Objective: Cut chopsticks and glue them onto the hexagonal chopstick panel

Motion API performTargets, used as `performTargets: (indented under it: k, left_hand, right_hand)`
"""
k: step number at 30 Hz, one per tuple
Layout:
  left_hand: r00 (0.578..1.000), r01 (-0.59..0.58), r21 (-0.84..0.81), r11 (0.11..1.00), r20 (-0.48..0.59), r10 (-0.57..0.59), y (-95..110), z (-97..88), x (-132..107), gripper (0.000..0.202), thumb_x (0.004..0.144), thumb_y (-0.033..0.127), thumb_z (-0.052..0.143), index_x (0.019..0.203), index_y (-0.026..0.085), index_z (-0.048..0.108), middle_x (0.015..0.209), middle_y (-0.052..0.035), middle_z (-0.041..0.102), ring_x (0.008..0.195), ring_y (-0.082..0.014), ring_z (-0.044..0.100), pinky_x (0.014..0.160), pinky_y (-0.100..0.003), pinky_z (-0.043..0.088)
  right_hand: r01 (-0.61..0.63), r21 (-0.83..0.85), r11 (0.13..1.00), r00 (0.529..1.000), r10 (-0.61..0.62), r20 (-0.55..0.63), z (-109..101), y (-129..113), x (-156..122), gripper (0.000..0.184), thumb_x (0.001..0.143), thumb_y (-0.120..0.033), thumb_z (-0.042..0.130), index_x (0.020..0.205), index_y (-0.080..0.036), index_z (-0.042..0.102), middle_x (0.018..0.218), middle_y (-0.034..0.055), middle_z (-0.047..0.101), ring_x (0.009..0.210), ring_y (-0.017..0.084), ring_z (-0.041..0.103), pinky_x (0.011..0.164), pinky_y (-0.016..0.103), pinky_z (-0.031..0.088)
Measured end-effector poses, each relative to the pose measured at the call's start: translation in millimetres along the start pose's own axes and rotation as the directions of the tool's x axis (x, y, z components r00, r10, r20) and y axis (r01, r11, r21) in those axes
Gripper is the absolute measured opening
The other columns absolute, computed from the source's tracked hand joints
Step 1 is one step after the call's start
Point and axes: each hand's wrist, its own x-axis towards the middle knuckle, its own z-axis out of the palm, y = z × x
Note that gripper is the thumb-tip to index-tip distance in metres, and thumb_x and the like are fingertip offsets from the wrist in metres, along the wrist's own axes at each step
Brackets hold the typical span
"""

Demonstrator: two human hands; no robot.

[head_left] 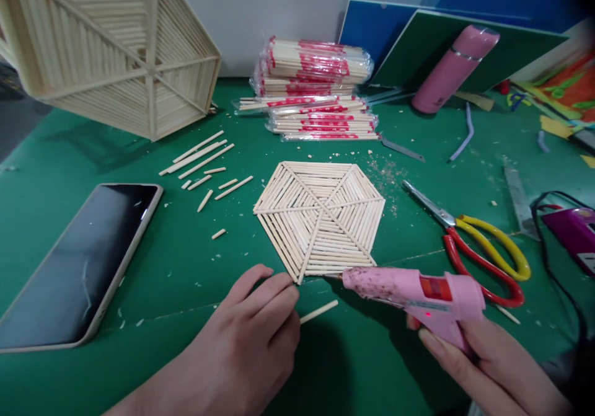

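Note:
A flat hexagonal panel of wooden sticks (320, 208) lies on the green table, with spokes meeting at its middle. My left hand (260, 323) is at its near left corner, fingertips by the edge. A short wooden stick (320, 312) pokes out of the curled fingers of that hand; its other end is hidden. My right hand (488, 360) is closed round the handle of a pink hot glue gun (409, 289). The gun's nozzle points left, at the near edge of the panel.
A larger stick hexagon structure (151, 72) stands back left. Loose cut sticks (199, 159) and a phone (79, 264) lie left. Wrapped stick bundles (316, 87) are behind; red-and-yellow-handled scissors (483, 248), a pink bottle (455, 69) and a black cord (553, 267) are right.

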Motion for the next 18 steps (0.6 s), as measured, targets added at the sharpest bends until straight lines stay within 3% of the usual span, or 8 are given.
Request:
performTargets:
  k: [11, 14, 18]
  left_hand:
    - [0.997, 0.075, -0.030, 0.997, -0.002, -0.075, 6.7, 0.6, 2.8, 0.028, 0.085, 0.014, 0.034, 0.070, 0.018, 0.058, 0.080, -0.0013, 0.058, 0.086, -0.0151, 0.052, 0.096, -0.038, 0.031]
    - [0.995, 0.083, -0.060, 0.995, -0.043, -0.086, 5.3, 3.5, 1.9, 0.027, 0.085, 0.015, 0.035, 0.069, 0.017, 0.057, 0.078, -0.0008, 0.058, 0.087, -0.0150, 0.053, 0.097, -0.037, 0.029]
    - [0.999, 0.050, -0.035, 0.998, -0.018, -0.051, 2.5, 6.6, -0.2, 0.024, 0.084, 0.016, 0.037, 0.071, 0.017, 0.057, 0.083, -0.0016, 0.058, 0.089, -0.0159, 0.053, 0.098, -0.038, 0.027]
  right_hand:
    - [-0.048, 0.049, 0.998, 0.999, 0.048, -0.011, -4.9, 0.5, -4.6, 0.033, 0.083, -0.035, 0.047, 0.114, -0.024, 0.048, 0.100, 0.0049, 0.064, 0.087, 0.016, 0.063, 0.073, 0.020, 0.052]
    - [-0.013, 0.052, 0.999, 1.000, 0.014, -0.022, -6.8, 0.5, -5.1, 0.028, 0.083, -0.034, 0.047, 0.108, -0.024, 0.050, 0.096, 0.0043, 0.065, 0.083, 0.015, 0.064, 0.072, 0.019, 0.052]
    - [0.043, 0.039, 0.998, 0.999, -0.042, -0.017, -9.4, 0.5, -4.2, 0.028, 0.083, -0.030, 0.046, 0.110, -0.024, 0.047, 0.092, 0.0035, 0.064, 0.079, 0.014, 0.064, 0.069, 0.018, 0.052]
